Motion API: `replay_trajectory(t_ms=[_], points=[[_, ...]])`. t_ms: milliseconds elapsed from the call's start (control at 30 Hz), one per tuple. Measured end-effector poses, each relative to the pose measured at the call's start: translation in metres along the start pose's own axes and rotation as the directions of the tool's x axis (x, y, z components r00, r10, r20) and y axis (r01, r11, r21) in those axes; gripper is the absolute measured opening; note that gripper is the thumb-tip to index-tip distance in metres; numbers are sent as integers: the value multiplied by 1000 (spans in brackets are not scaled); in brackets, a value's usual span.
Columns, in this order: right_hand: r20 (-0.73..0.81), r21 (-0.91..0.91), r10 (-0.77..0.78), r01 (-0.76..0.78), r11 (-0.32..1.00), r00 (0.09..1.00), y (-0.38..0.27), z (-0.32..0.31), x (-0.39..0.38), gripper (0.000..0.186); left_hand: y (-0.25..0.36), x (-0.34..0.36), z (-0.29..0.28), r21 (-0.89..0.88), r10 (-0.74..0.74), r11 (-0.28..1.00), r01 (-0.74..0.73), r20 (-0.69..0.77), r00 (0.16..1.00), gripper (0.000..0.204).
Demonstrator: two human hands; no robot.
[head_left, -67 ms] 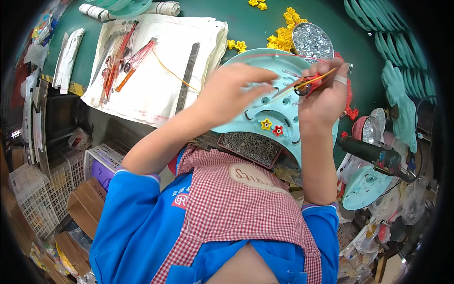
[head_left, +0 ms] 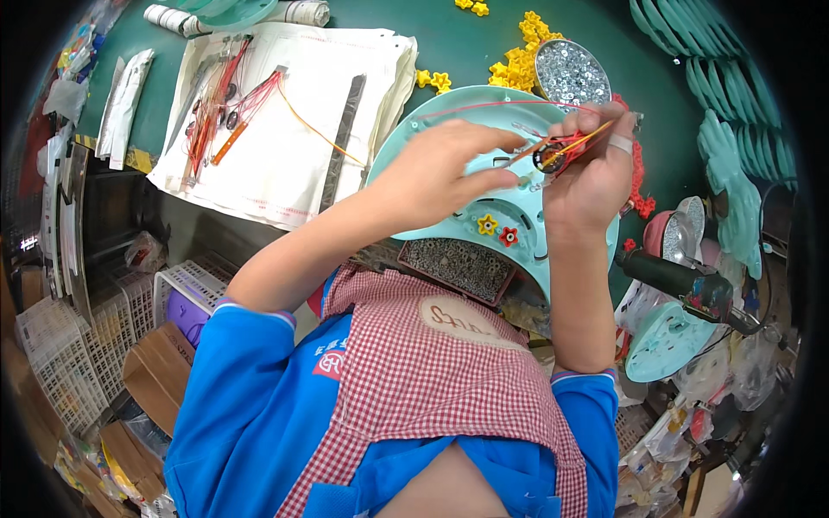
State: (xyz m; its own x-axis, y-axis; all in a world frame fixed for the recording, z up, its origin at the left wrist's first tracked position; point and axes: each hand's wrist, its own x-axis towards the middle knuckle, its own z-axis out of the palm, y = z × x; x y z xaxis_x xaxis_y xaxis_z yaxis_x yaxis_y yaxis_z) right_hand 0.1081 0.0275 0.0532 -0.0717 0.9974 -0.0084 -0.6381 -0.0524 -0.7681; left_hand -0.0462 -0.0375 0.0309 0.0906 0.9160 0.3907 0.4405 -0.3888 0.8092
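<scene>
My right hand (head_left: pixel 591 177) is closed round a bundle of red and yellow wires (head_left: pixel 574 147). A small round black part, like a small speaker (head_left: pixel 549 158), hangs from the bundle at its fingers. My left hand (head_left: pixel 432 173) reaches in from the left, thumb and forefinger apart, close to the round part, with nothing seen between them. Beneath both hands lies a curved light-blue plastic shell (head_left: pixel 466 217) with holes and posts. It carries a yellow star-shaped piece (head_left: pixel 487 224) and a red one (head_left: pixel 508 236). A thin red wire crosses the shell's far part.
White sheets (head_left: pixel 302 78) at left bear more wired parts (head_left: pixel 220 112). Beyond the shell stand a round dish of screws (head_left: pixel 572 73) and yellow star pieces (head_left: pixel 518 67). Right: a black power screwdriver (head_left: pixel 665 272) and stacked blue shells (head_left: pixel 734 91). A tray of small metal parts (head_left: pixel 456 269) sits nearest me.
My left hand has moved a little to the right, its fingers closer to the round part and wires. My right hand stays almost still with the bundle.
</scene>
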Motion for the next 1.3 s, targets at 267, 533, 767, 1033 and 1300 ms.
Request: replay_trajectory(t_ms=[267, 533, 767, 1033, 1300], points=[[298, -895, -296, 373, 243, 907, -40, -51, -55, 40, -10, -1, -53, 183, 57, 981, -59, 12, 998, 20], [329, -840, -872, 534, -95, 362, -125, -247, -71, 55, -14, 23, -83, -226, 3, 974, 24, 118, 993, 13], [83, -791, -640, 441, 424, 764, -101, -223, -60, 47, -23, 31, -89, -454, -127, 840, 295, 364, 923, 9], [320, -171, -125, 187, 967, 939, -87, -99, -129, 95, -17, 3, -38, -558, -337, 712, 426, 261, 905, 17], [240, -348, -133, 213, 913, 962, 11, -84, -150, 91, 2, -38, 20, 83, 129, 987, -135, 72, 989, 13]])
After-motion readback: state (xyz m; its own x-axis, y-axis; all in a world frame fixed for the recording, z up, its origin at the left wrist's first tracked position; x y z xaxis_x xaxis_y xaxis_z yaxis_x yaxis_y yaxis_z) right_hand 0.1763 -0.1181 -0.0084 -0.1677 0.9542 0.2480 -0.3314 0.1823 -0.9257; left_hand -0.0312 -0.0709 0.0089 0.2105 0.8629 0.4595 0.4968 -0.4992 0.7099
